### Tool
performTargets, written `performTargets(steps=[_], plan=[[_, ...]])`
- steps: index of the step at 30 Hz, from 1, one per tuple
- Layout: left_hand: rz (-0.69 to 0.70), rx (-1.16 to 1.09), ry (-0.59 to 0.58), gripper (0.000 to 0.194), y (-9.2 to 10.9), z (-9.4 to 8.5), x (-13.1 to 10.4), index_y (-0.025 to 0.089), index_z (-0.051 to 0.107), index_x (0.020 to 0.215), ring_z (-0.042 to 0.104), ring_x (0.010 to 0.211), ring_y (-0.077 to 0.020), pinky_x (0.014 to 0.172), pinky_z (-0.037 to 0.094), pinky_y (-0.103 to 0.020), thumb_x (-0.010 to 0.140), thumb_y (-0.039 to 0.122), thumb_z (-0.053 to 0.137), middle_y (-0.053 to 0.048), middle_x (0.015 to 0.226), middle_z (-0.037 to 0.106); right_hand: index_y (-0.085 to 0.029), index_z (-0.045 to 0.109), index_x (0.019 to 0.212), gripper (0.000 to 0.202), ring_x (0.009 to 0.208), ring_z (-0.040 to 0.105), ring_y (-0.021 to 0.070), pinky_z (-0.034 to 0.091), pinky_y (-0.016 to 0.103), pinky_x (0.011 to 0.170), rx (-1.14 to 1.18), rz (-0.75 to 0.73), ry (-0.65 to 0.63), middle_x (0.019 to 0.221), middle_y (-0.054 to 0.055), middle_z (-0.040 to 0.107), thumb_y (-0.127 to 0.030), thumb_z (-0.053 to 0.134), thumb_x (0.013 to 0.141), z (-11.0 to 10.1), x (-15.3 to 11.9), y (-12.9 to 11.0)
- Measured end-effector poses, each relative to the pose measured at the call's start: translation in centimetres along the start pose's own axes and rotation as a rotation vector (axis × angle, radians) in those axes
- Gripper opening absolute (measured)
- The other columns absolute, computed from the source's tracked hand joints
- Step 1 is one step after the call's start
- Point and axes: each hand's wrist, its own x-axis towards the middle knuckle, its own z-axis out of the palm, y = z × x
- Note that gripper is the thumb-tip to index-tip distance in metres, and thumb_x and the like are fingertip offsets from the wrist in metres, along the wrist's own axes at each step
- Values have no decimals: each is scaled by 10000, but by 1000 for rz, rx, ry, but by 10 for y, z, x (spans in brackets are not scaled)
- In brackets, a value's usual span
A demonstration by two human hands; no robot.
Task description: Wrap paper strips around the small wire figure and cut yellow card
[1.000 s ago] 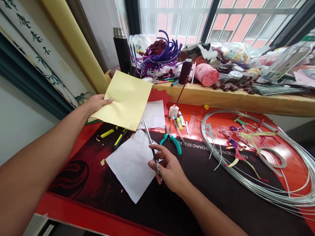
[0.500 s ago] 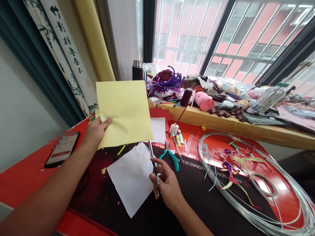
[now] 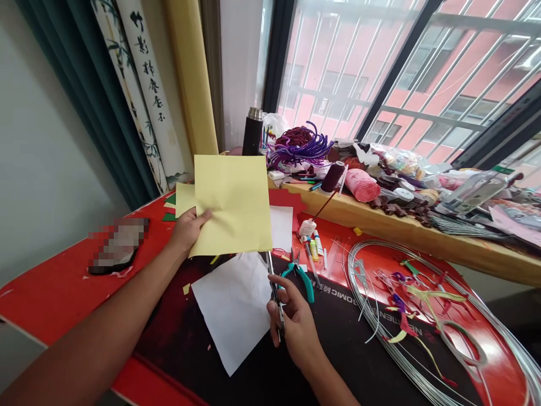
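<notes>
My left hand (image 3: pixel 190 228) grips a sheet of yellow paper (image 3: pixel 234 194) by its left edge, thumb in front, holding it up above the desk. In my right hand (image 3: pixel 293 316) is a pair of scissors (image 3: pixel 274 282), blades pointing up toward the paper's lower right corner. The blade tips meet or pass behind that corner; I cannot tell which. Beneath, a white paper sheet (image 3: pixel 232 310) lies on the black mat (image 3: pixel 169 349). Teal-handled pliers (image 3: pixel 302 276) lie just right of the scissors.
A large coil of silvery wire (image 3: pixel 406 361) covers the right side, with colourful twisted pieces (image 3: pixel 406 321) inside it. A phone (image 3: pixel 118 245) lies at left. Behind are small glue tubes (image 3: pixel 313 248), a white bottle (image 3: pixel 307 227), a cluttered sill (image 3: pixel 401 237) and a black flask (image 3: pixel 252 132).
The camera view has shifted, so everything sits farther right and lower. The yellow paper is a little farther from me, and another yellow piece behind it shows more. Both hands keep their holds.
</notes>
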Motion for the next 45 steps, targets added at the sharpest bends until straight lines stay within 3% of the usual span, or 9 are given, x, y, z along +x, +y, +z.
performTargets(steps=[16, 24, 27, 35, 41, 45], plan=[[-24, -36, -65, 551, 2, -11, 7, 165, 756, 955, 767, 780, -281, 707, 620, -374, 567, 486, 979, -92, 886, 832, -234, 630, 1388, 691, 375, 473, 64, 411, 211, 376, -77, -19, -9, 710, -102, 437, -678, 789, 883, -2, -3, -6], [-62, -39, -107, 543, 4, 0, -3, 170, 761, 940, 757, 732, -279, 644, 614, -361, 560, 481, 992, -89, 854, 826, -219, 708, 1332, 682, 375, 484, 69, 381, 208, 393, -90, 0, 35, 670, -80, 470, -710, 794, 868, -2, -2, -7], [-12, -39, -51, 512, 2, 4, -4, 181, 758, 947, 773, 786, -297, 664, 628, -366, 593, 483, 972, -80, 866, 827, -219, 707, 1339, 674, 373, 485, 67, 386, 208, 397, -78, -5, 35, 675, -78, 474, -703, 792, 876, -3, -3, -5], [145, -17, 228, 323, -4, -1, 4, 215, 734, 922, 786, 915, -320, 778, 663, -405, 724, 433, 866, -70, 929, 829, -232, 663, 1381, 682, 375, 482, 59, 412, 199, 381, -52, -18, -27, 716, -90, 457, -692, 777, 890, -2, -3, -3], [143, -20, 233, 335, -8, -2, 5, 196, 744, 959, 786, 993, -342, 830, 660, -421, 740, 430, 841, -101, 983, 831, -237, 659, 1389, 689, 385, 477, 65, 453, 224, 382, -41, -41, -70, 740, -77, 472, -696, 772, 888, -1, -4, -5], [123, -6, 202, 347, -11, 0, 3, 201, 753, 965, 778, 1040, -343, 867, 654, -409, 725, 431, 853, -95, 1029, 835, -240, 648, 1382, 667, 375, 495, 68, 390, 206, 371, -29, -33, -82, 747, -77, 486, -666, 785, 886, -1, -5, -7]])
